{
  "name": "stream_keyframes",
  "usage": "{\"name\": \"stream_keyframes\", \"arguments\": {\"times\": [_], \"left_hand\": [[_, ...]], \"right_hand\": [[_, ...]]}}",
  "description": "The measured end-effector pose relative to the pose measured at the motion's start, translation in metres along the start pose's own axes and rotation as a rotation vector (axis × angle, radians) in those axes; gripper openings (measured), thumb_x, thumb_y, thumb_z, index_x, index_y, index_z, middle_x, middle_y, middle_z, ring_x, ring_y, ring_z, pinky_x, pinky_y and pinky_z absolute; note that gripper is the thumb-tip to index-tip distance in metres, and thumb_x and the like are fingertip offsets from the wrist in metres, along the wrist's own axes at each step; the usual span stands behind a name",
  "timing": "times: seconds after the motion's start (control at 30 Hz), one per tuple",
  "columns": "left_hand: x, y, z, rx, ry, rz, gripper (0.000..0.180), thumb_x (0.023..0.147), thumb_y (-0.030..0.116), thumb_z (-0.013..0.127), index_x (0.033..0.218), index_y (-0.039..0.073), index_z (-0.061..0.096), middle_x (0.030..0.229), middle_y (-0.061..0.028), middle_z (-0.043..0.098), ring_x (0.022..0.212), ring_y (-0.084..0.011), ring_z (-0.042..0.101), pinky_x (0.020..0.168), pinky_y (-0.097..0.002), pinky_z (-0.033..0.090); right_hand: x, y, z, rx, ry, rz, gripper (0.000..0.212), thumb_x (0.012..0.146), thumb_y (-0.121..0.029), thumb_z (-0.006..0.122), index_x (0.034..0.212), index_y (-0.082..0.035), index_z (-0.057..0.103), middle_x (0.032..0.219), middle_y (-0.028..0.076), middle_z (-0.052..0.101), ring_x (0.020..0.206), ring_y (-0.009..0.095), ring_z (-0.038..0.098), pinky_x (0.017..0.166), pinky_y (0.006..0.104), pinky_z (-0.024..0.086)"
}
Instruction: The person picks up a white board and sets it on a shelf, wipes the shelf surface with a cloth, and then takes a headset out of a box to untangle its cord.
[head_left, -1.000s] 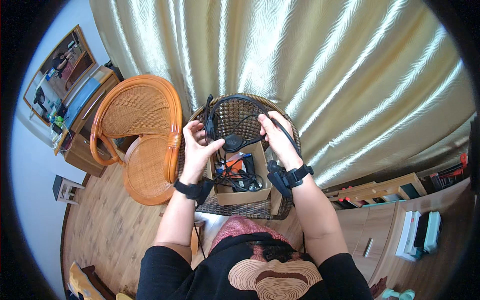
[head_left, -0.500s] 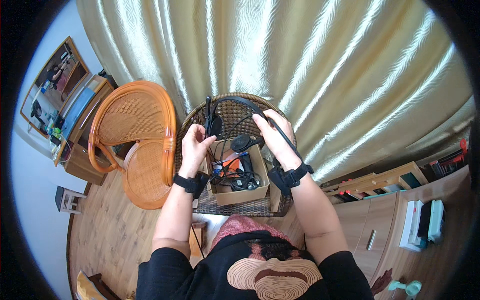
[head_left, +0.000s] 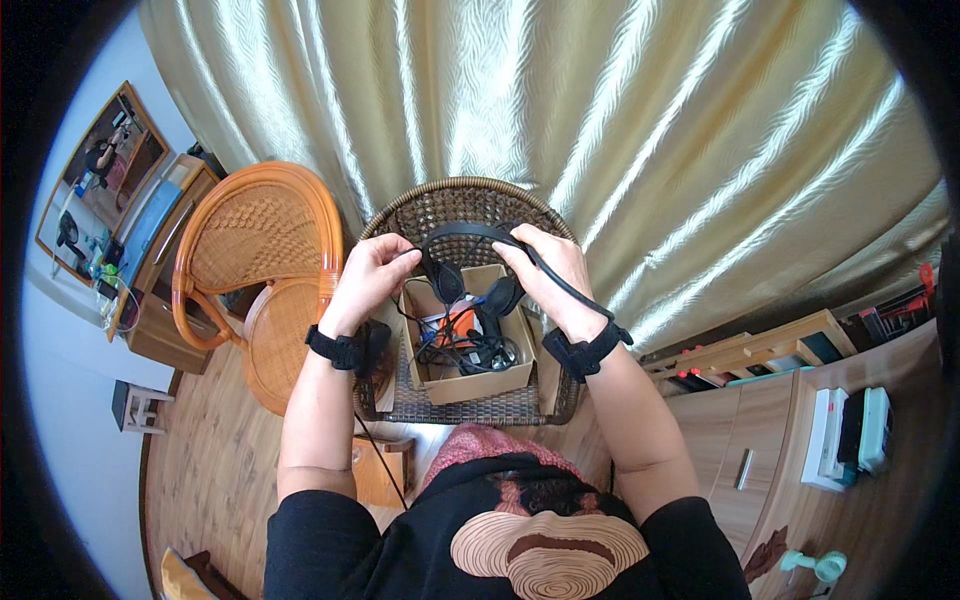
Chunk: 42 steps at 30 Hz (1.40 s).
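Note:
Black headphones (head_left: 468,230) hang above an open cardboard box (head_left: 488,386), their headband arched upward. Fingers and thumb of my left hand (head_left: 370,278) are pinched on the left side of the band. My right hand (head_left: 552,262) grips its right side, and a black strip runs back along my right wrist. Two dark ear pads dangle between my hands, over the box. Inside the box lie tangled black cables (head_left: 452,357), an orange item (head_left: 460,325) and other small things, partly covered. Each wrist wears a black strap.
The box stands on the seat of a brown wicker chair (head_left: 405,402). An orange rattan chair (head_left: 262,240) is at left, and a small wooden stool (head_left: 380,473) sits below the wicker seat. Gold curtains (head_left: 500,90) hang behind; a wooden cabinet (head_left: 705,425) stands at right.
My left hand has moved left and slightly nearer, spreading from my right. The headband looks wider and flatter, and the ear pads have shifted over the box.

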<state>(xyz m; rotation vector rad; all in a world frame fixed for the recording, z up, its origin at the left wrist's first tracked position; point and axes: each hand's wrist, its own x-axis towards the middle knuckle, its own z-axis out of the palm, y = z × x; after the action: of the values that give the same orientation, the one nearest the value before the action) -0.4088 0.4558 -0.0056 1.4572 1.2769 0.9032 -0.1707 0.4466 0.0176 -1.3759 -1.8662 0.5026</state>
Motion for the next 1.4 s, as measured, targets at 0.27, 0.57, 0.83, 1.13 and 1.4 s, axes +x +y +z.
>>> {"name": "stream_keyframes", "arguments": {"times": [0.27, 0.57, 0.83, 1.13, 1.4], "left_hand": [[0.024, 0.006, -0.006, 0.629, 0.133, 0.287, 0.018, 0.081, 0.016, 0.06, 0.079, -0.002, 0.059, 0.063, 0.001, 0.056, 0.059, -0.0068, 0.05, 0.054, -0.0221, 0.04], [0.053, -0.096, -0.04, -0.012, 0.063, -0.164, 0.014, 0.085, 0.019, 0.059, 0.076, 0.009, 0.059, 0.061, 0.0063, 0.051, 0.05, -0.0033, 0.041, 0.045, -0.0196, 0.034], [0.044, -0.165, -0.02, 0.208, 0.159, -0.278, 0.013, 0.082, 0.014, 0.059, 0.076, 0.003, 0.057, 0.06, 0.0023, 0.05, 0.055, -0.0077, 0.044, 0.05, -0.0248, 0.037], [0.061, -0.205, 0.017, 0.412, 0.045, -0.284, 0.011, 0.078, 0.013, 0.058, 0.082, 0.004, 0.063, 0.073, -0.0113, 0.063, 0.068, -0.0206, 0.062, 0.062, -0.0322, 0.05], [0.055, -0.075, 0.035, -0.047, -0.255, 0.07, 0.044, 0.089, 0.037, 0.048, 0.118, 0.004, 0.051, 0.12, -0.0123, 0.053, 0.11, -0.0213, 0.05, 0.094, -0.0335, 0.038]], "right_hand": [[-0.003, 0.001, -0.006, -0.092, -0.137, -0.387, 0.019, 0.077, -0.024, 0.059, 0.082, -0.006, 0.059, 0.076, 0.011, 0.06, 0.075, 0.029, 0.058, 0.066, 0.0369, 0.047], [0.011, 0.021, -0.058, 0.765, 0.026, 0.013, 0.035, 0.09, -0.041, 0.045, 0.088, -0.007, 0.056, 0.067, -0.002, 0.05, 0.062, 0.005, 0.045, 0.054, 0.0179, 0.033], [0.035, 0.025, -0.132, 0.917, 0.235, -0.001, 0.037, 0.088, -0.042, 0.047, 0.092, -0.006, 0.053, 0.07, 0.001, 0.051, 0.061, 0.007, 0.042, 0.056, 0.018, 0.033], [0.033, 0.002, -0.147, 0.674, 0.201, -0.023, 0.03, 0.09, -0.035, 0.049, 0.09, -0.006, 0.057, 0.067, -0.001, 0.051, 0.06, 0.006, 0.041, 0.056, 0.0177, 0.033], [0.036, -0.001, -0.128, 0.573, 0.093, -0.007, 0.024, 0.089, -0.029, 0.053, 0.088, -0.005, 0.058, 0.065, -0.002, 0.052, 0.059, 0.004, 0.044, 0.054, 0.0175, 0.034]]}}
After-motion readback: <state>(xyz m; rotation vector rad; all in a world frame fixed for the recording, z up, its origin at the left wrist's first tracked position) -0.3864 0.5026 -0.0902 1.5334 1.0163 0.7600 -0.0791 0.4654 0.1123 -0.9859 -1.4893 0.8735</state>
